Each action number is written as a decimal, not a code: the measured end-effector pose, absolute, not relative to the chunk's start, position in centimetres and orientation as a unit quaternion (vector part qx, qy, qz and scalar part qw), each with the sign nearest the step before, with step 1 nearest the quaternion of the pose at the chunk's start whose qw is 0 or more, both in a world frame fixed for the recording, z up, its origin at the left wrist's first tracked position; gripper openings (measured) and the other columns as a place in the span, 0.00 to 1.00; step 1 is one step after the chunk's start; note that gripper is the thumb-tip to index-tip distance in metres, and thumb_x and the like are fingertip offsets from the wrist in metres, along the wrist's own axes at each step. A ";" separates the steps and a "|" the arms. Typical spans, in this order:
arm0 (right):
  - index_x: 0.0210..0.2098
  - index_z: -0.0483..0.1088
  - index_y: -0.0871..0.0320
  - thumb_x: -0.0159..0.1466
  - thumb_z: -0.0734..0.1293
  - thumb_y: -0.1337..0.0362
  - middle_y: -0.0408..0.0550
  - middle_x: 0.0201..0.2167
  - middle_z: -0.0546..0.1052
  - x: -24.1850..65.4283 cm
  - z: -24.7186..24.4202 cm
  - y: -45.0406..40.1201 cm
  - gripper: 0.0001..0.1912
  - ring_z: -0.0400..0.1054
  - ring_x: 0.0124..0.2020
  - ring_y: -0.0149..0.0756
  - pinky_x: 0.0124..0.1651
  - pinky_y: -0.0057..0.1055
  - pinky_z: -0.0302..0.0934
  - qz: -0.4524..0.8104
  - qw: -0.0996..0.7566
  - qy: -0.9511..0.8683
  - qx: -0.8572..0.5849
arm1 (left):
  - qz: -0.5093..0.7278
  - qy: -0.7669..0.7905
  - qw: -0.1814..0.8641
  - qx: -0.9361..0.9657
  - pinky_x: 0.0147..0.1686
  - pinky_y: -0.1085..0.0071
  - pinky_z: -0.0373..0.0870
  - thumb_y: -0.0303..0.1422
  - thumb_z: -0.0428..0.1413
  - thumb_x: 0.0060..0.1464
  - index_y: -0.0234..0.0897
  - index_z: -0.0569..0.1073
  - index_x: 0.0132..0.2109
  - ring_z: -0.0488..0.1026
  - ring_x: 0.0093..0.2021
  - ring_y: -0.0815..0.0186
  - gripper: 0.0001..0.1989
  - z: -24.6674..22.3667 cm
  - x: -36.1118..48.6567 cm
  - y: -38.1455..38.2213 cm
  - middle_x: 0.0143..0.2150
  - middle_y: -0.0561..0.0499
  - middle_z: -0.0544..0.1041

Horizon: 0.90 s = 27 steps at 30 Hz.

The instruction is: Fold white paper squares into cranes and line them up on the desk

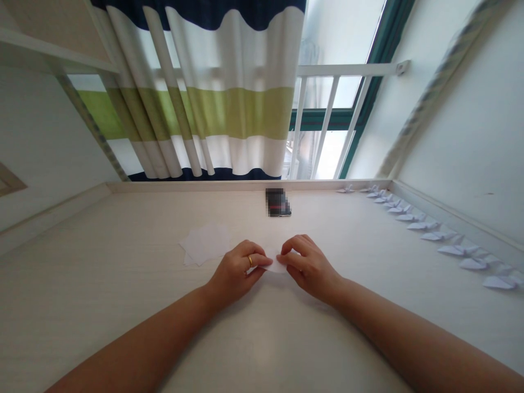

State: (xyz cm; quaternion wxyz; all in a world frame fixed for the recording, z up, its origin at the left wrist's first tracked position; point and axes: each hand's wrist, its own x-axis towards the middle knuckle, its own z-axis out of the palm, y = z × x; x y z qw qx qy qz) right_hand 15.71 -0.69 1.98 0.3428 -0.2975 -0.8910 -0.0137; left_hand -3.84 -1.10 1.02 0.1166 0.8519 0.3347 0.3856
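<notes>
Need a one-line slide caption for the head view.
Left hand and right hand hold white paper above a pale table, folded paper figures lined along its right side.

Your left forearm (pixel 159 327) slants in from the lower left of the frame, your right forearm (pixel 403 322) from the lower right. Just below the centre, your left hand (pixel 237 268) and right hand (pixel 310 267) face each other, near but apart, fingers bent and pinched toward the thumbs.

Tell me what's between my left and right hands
In the head view, a piece of white paper bridges the gap, touching your left hand and right hand.
</notes>
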 end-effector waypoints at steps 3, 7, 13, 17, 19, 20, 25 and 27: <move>0.30 0.69 0.59 0.60 0.56 0.72 0.50 0.31 0.69 15.5 1.9 -0.3 0.11 0.58 0.32 0.34 0.38 0.33 0.55 -0.054 0.287 -0.914 -0.283 | 0.317 0.311 0.059 0.894 0.36 0.69 0.66 0.26 0.47 0.52 0.38 0.73 0.36 0.67 0.37 0.67 0.10 1.1 -4.1 -0.8 0.35 0.47 0.72; 0.30 0.71 0.59 0.59 0.58 0.72 0.51 0.33 0.70 15.4 1.8 0.1 0.10 0.59 0.34 0.35 0.38 0.34 0.55 -0.060 0.201 -0.938 -0.276 | 0.221 0.298 0.074 0.926 0.40 0.68 0.65 0.21 0.46 0.48 0.36 0.72 0.38 0.66 0.40 0.65 0.13 1.8 -4.2 -0.8 0.39 0.46 0.72; 0.40 0.70 0.60 0.59 0.59 0.69 0.52 0.35 0.69 16.3 2.9 -0.3 0.12 0.61 0.35 0.35 0.40 0.33 0.56 0.013 0.115 -0.961 -0.252 | 0.177 0.282 0.189 0.924 0.45 0.71 0.65 0.21 0.47 0.44 0.35 0.74 0.38 0.68 0.42 0.67 0.15 2.6 -4.4 -1.0 0.42 0.47 0.72; 0.36 0.71 0.61 0.60 0.58 0.69 0.52 0.34 0.70 16.3 3.4 -0.7 0.11 0.61 0.34 0.35 0.40 0.34 0.56 0.010 0.115 -0.963 -0.242 | 0.213 0.317 0.227 0.896 0.43 0.71 0.66 0.28 0.47 0.50 0.36 0.75 0.36 0.69 0.40 0.67 0.11 2.0 -4.4 -0.6 0.39 0.47 0.74; 0.34 0.71 0.61 0.60 0.57 0.70 0.52 0.32 0.71 16.1 3.4 -0.8 0.11 0.62 0.34 0.35 0.39 0.33 0.56 0.004 0.105 -0.967 -0.233 | 0.226 0.329 0.232 0.887 0.43 0.71 0.65 0.29 0.47 0.52 0.37 0.74 0.39 0.69 0.40 0.68 0.12 1.6 -4.3 -0.3 0.40 0.47 0.74; 0.33 0.71 0.61 0.61 0.57 0.70 0.51 0.31 0.71 16.0 3.4 -0.9 0.11 0.62 0.33 0.34 0.39 0.33 0.56 0.003 0.097 -0.968 -0.229 | 0.227 0.330 0.232 0.886 0.44 0.71 0.65 0.29 0.47 0.52 0.37 0.74 0.40 0.68 0.41 0.68 0.12 1.5 -4.2 -0.2 0.41 0.47 0.73; 0.32 0.71 0.59 0.62 0.56 0.69 0.50 0.30 0.71 15.8 3.3 -1.0 0.12 0.63 0.32 0.34 0.36 0.32 0.57 0.028 0.098 -0.967 -0.233 | 0.217 0.330 0.230 0.889 0.48 0.68 0.61 0.30 0.45 0.54 0.42 0.72 0.44 0.66 0.45 0.66 0.14 1.0 -4.0 0.0 0.44 0.48 0.71; 0.32 0.71 0.59 0.62 0.56 0.68 0.50 0.31 0.71 15.8 3.1 -0.9 0.12 0.63 0.33 0.34 0.38 0.33 0.58 0.055 0.114 -0.962 -0.242 | 0.212 0.334 0.228 0.890 0.49 0.67 0.60 0.29 0.44 0.55 0.43 0.72 0.44 0.65 0.46 0.66 0.15 1.0 -3.9 0.0 0.44 0.48 0.70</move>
